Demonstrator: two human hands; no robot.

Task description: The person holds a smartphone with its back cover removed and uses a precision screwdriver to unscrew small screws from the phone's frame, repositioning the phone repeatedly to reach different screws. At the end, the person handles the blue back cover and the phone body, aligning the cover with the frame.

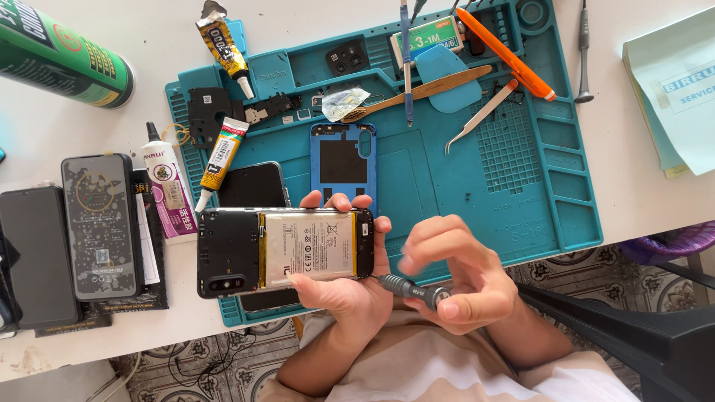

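My left hand (344, 286) grips an opened smartphone (231, 253) from below, back side up, with its silver battery (309, 248) exposed. My right hand (456, 272) holds a small dark screwdriver (413, 289) whose tip points at the phone's right end. The phone hovers over the front edge of a teal repair mat (477, 193). A blue phone back cover (342, 160) lies on the mat just beyond my fingers. A second black phone (253, 184) lies under the held one.
Tweezers (480, 114), an orange tool (506, 53), a wooden spudger (424, 88) and a blue pick (447, 74) lie on the mat. Glue tubes (223, 46) (220, 158) (167, 186), a green can (63, 56), two phones (98, 223) (36, 253) sit left. Papers (674, 89) lie right.
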